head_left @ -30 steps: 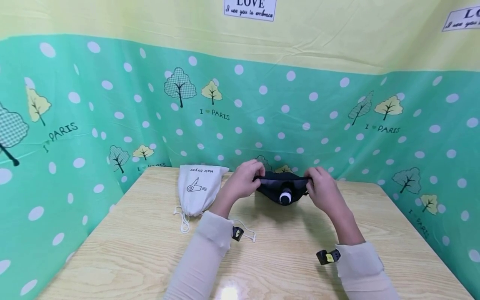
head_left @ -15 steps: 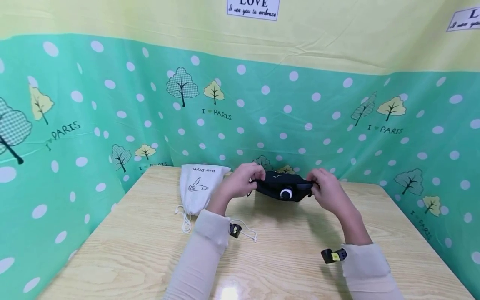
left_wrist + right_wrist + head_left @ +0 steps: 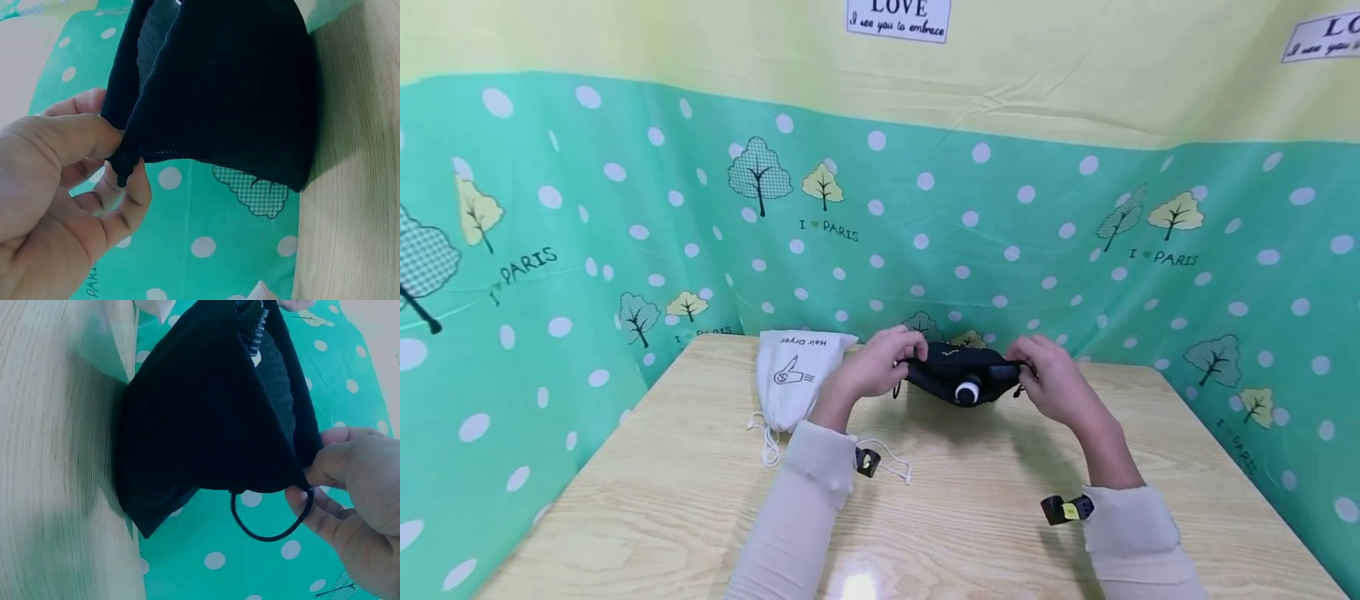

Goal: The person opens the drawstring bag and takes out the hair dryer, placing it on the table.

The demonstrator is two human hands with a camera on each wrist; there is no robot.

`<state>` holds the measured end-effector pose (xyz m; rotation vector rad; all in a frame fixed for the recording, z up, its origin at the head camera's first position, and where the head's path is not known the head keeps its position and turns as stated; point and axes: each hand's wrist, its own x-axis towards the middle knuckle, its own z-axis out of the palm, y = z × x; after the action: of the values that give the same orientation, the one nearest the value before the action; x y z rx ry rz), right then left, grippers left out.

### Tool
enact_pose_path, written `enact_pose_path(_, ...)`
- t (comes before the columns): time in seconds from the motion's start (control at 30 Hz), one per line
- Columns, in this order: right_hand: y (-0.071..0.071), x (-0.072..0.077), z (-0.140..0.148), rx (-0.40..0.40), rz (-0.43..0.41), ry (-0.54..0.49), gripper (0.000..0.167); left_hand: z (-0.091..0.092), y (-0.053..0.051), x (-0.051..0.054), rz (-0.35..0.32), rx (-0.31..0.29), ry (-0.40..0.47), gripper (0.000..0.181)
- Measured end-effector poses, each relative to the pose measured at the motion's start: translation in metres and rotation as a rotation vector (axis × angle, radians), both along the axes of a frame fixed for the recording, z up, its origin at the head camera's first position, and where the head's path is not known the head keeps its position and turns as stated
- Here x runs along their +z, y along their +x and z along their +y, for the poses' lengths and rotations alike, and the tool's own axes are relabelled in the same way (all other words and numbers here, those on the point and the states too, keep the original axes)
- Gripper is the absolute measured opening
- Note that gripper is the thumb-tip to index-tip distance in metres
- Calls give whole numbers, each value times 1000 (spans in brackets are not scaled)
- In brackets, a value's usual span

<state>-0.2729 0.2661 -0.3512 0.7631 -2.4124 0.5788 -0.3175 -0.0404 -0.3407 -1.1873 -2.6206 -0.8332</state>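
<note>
black cloth pouch (image 3: 231,94) | upright on table (image 3: 955,525) | mouth parted | black-and-white object (image 3: 967,391) in mouth

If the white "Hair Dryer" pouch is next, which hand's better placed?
Left, probably. The left hand is nearer the white fabric drawstring pouch; the right hand is at the opposite end of the black fabric bag. Both hands hold that bag, so left would have to let go first.
</note>
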Motion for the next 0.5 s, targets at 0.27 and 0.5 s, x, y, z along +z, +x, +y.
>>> enact_pose_path(0.27, -1, -2, -6, 69, 64, 26, 38, 3, 3, -1, -7, 19, -42, 36)
enact_pose_path(0.5, 1, -2, -8, 93, 6, 105, 36, 3, 4, -5, 4, 13, -86, 33)
